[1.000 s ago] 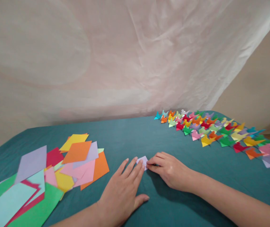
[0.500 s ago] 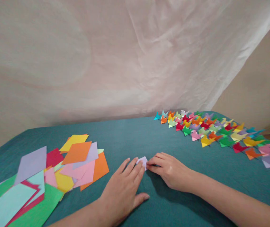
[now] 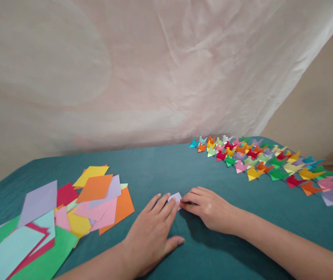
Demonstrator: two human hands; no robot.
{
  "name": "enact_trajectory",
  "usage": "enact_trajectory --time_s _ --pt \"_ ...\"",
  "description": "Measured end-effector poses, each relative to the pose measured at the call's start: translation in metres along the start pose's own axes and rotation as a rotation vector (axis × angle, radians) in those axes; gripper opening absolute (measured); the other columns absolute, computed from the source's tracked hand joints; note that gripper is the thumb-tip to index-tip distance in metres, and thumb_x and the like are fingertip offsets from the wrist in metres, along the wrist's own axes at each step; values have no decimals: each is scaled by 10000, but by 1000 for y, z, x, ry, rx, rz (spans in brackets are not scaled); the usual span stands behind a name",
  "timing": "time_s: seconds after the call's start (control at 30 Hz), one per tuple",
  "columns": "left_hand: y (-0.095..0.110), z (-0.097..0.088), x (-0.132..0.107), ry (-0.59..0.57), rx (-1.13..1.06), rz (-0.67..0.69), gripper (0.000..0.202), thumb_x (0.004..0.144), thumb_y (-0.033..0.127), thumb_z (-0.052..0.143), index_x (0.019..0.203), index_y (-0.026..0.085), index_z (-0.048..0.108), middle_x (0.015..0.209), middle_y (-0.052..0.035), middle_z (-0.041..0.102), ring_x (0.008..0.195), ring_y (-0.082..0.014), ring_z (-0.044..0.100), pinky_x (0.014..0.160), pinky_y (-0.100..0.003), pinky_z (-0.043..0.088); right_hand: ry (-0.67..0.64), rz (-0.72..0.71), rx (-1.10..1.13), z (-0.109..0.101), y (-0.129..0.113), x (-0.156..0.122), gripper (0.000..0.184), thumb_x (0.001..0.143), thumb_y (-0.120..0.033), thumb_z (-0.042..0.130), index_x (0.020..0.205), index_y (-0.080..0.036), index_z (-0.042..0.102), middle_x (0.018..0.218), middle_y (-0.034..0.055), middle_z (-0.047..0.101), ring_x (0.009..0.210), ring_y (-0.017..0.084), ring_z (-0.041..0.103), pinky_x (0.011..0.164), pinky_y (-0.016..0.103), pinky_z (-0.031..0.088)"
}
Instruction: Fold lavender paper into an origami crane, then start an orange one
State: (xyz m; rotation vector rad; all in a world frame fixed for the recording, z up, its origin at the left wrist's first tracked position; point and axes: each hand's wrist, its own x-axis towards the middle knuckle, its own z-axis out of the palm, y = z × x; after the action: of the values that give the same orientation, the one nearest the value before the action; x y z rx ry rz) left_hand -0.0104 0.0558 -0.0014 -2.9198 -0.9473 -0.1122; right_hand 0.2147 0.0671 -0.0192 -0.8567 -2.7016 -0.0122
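Observation:
A small piece of pale lilac paper (image 3: 176, 196) lies on the green tablecloth (image 3: 155, 171), between my two hands. My left hand (image 3: 155, 231) is laid flat with its fingers stretched out, and the fingertips press on the paper's left part. The thumb rests apart on the cloth. My right hand (image 3: 209, 208) pinches the paper's right edge between thumb and fingers. Part of the paper is covered by the fingers, so its full shape cannot be made out.
Loose sheets of coloured paper (image 3: 95, 188) lie in an overlapping pile at the left. Rows of folded paper birds (image 3: 254, 173) in many colours stand along the right side. A pale cloth (image 3: 155, 77) hangs behind the table.
Almost nothing differs. Both hands keep their places on the lilac paper, and the view has shifted very slightly.

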Motion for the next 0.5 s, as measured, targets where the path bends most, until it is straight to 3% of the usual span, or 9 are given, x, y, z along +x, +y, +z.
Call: enact_trajectory --time_s 0.33,0.5 --pt "-1 1 2 -4 16 19 626 880 600 330 1277 138 476 1342 -96 479 1274 -272 368 1060 -432 218 -27 -76 -88 -5 4 0 227 897 -150 471 1073 -140 614 1008 91 637 844 174 540 743 315 427" --pt "-1 -1 3 -5 19 21 619 877 598 345 1270 139 483 1339 -96 482 1267 -273 379 1055 -432 226 25 -80 -33 -5 6 -1 228 894 -149 469 1046 -149 640 998 100 654 846 171 565 747 320 453"
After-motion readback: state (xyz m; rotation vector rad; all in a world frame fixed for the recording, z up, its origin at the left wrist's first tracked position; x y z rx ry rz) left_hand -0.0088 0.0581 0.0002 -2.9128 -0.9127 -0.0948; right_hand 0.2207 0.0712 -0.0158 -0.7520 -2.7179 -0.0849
